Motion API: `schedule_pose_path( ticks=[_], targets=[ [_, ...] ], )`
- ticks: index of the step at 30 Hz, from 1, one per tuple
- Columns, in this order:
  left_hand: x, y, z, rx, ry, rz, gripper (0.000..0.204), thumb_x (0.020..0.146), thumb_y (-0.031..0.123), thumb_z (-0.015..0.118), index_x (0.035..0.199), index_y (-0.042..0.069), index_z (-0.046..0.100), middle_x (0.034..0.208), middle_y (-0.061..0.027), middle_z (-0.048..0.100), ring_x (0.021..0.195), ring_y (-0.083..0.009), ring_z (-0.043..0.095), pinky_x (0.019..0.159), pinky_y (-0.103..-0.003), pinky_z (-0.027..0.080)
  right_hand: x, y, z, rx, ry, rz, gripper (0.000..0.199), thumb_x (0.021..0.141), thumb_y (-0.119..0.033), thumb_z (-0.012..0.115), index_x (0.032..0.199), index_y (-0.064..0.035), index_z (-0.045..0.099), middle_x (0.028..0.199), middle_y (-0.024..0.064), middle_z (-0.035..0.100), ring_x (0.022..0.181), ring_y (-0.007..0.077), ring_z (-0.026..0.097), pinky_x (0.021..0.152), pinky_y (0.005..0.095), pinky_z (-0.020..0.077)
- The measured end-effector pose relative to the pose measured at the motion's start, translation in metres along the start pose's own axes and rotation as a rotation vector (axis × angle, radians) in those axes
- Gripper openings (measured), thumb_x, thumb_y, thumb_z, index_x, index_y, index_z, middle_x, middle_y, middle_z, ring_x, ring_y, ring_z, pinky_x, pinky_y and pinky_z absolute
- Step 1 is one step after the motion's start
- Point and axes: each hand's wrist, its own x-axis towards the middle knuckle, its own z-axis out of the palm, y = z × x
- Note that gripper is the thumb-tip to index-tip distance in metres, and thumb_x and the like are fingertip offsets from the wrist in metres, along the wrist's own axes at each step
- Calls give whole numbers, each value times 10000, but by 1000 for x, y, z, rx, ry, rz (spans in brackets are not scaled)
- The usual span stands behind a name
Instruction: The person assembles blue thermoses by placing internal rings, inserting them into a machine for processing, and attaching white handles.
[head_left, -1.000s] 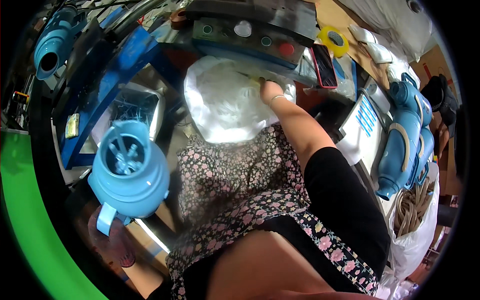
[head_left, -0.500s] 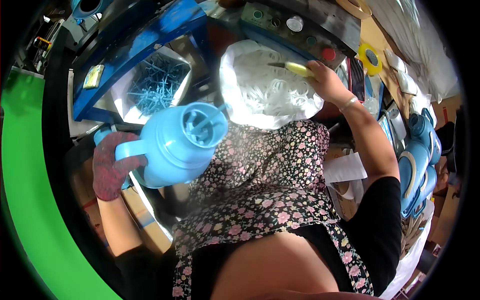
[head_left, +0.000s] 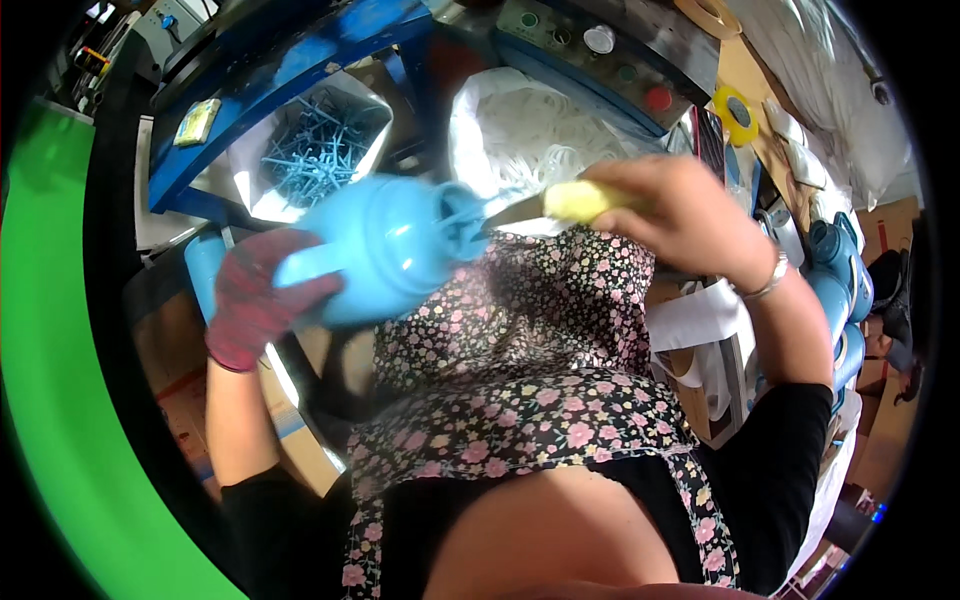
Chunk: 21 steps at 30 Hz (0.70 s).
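My left hand (head_left: 258,300), in a dark red knit glove, is closed round the handle of a light-blue plastic jug-shaped shell (head_left: 385,250). The shell is tipped on its side in front of my apron, its mouth facing right. Blue plastic sprue (head_left: 463,222) shows inside that mouth. My bare right hand (head_left: 690,215) grips a knife by its yellow handle (head_left: 580,203). Its blade (head_left: 515,212) points left, close to the sprue; blur hides whether they touch.
Beyond the shell sit a white bag of blue sprues (head_left: 312,160) and a white bag of pale plastic rings (head_left: 540,160). A blue metal frame (head_left: 290,80) and a control panel (head_left: 590,50) stand behind. Green surface (head_left: 70,330) lies left; more blue shells (head_left: 835,270) are right.
My right hand has brought the knife down and left from above the ring bag to the shell's mouth. The shell has moved slightly up and right, its mouth turned further right.
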Motion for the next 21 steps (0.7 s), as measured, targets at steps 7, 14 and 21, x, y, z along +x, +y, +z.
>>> schedule_pose_path(
  ticks=[7,14,21],
  targets=[
    [-9,1,40,452,334,453,319,668,133,779,956,114,644,831,-76,618,744,-299,566,704,-418,448,-20,28,44,498,-528,81,349,895,-279,630,1121,-14,635,928,134,691,784,224,647,764,376,508],
    [14,-23,10,410,513,334,353,653,88,811,967,91,649,959,-93,646,926,-316,592,851,-425,461,34,-10,21,-107,415,-346,298,796,-93,648,1092,-117,623,811,39,654,693,187,629,584,304,500],
    [28,-18,8,367,435,323,347,677,92,798,994,88,657,974,-86,643,931,-280,599,874,-394,458,63,-21,17,-346,243,-374,222,799,-150,618,1018,-142,655,751,26,621,725,228,628,588,337,499]
  ],
)
